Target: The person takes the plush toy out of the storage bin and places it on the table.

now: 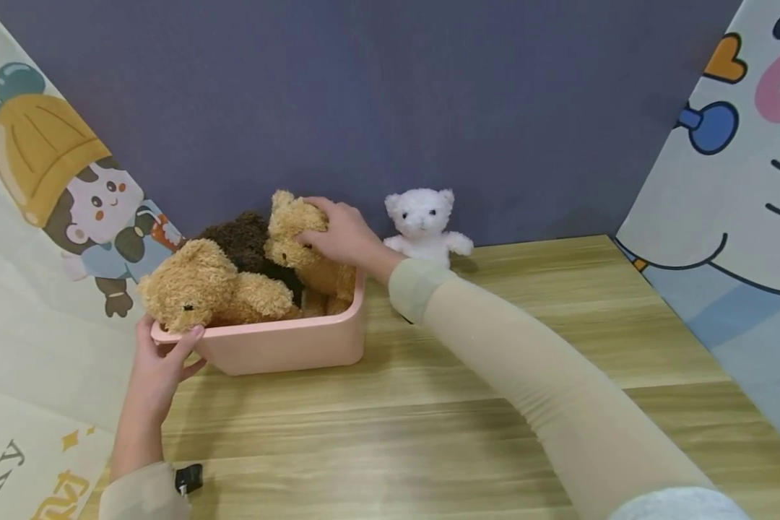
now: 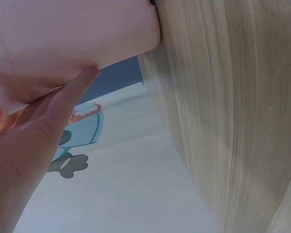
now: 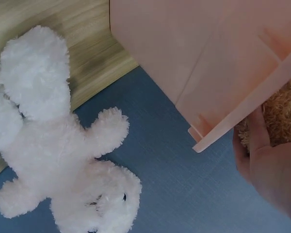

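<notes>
A pink plastic bin holds several plush bears. My left hand grips the bin's front left corner, thumb at the rim and fingers underneath; in the left wrist view the fingers press along the bin's wall. My right hand grips the head of a light brown teddy bear that sits upright at the bin's right end. Another light brown teddy bear leans over the left rim, face down toward the front. Between them a dark brown plush is partly hidden.
A white teddy bear sits on the wooden table against the dark blue back panel, right of the bin. Cartoon-printed panels stand at both sides. A small black object is near my left wrist.
</notes>
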{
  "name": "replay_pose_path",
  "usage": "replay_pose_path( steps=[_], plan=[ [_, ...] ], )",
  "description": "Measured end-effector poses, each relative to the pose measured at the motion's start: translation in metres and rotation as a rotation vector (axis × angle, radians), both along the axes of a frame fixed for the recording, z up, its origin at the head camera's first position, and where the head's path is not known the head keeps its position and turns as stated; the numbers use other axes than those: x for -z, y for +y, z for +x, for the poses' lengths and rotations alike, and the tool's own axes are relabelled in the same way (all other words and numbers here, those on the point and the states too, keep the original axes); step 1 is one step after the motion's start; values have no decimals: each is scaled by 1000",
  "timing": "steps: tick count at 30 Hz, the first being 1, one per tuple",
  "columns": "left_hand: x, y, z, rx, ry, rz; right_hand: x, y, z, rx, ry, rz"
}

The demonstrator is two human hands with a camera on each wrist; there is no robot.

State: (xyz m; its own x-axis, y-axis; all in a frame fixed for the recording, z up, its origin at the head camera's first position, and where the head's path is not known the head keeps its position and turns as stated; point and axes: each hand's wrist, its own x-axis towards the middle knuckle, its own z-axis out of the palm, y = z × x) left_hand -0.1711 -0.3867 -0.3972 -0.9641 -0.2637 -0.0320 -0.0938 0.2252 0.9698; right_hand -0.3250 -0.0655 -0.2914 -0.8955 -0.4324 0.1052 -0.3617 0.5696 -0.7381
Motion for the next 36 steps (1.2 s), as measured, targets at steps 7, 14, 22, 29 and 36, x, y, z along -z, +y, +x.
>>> replay_pose_path(
  steps=[7,14,22,29,36],
  plan=[
    [-1,-2,0,5,19,19,-3,6,1,18,32,-30],
    [-5,0,-2,25,18,7,-8,12,2,34,51,-66],
    [-3,1,2,14,14,14,-13,9,4,23,79,-94],
    [-3,0,1,6,16,-2,-28,8,7,47,77,-105],
    [0,-1,2,7,30,1,-45,15,5,87,88,-180]
  ],
)
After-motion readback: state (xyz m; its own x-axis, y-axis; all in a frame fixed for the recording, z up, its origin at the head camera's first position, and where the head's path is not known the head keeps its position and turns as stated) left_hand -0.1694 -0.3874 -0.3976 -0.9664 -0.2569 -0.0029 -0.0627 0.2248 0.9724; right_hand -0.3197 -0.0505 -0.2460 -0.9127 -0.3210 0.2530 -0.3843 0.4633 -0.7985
